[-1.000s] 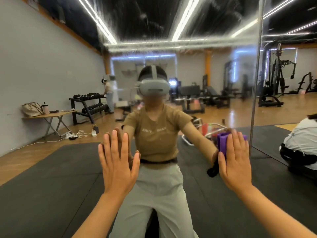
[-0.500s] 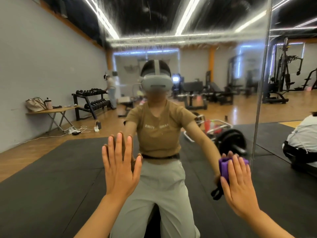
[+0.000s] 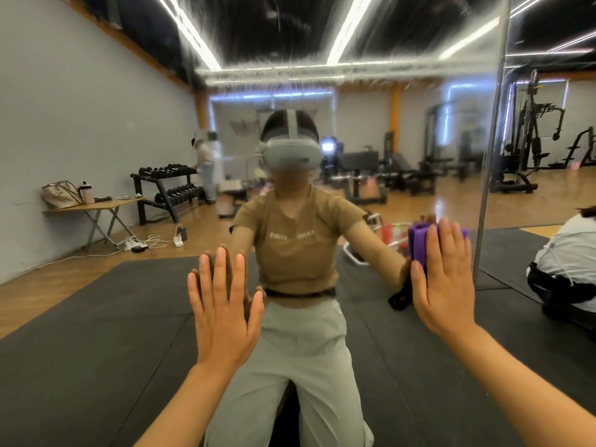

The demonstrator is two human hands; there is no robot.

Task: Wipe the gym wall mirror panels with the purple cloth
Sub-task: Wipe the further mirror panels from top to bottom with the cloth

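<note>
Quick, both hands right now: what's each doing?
Left hand: open, flat against the mirror, holding nothing.
Right hand: open, fingers straight, pressing the purple cloth to the glass.

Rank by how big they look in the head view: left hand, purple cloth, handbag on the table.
1. left hand, nearest the camera, so unsure in real size
2. purple cloth, partly hidden
3. handbag, a far reflection

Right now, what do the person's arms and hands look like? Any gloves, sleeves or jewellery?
Both forearms are bare: no sleeve reaches them. The left hand and right hand wear no gloves, and no rings, watch or bracelet show. The nails are short and plain. In the mirror the reflection shows short brown T-shirt sleeves ending above the elbows, with something dark hanging by the reflected wrist; what it is I cannot tell.
</note>
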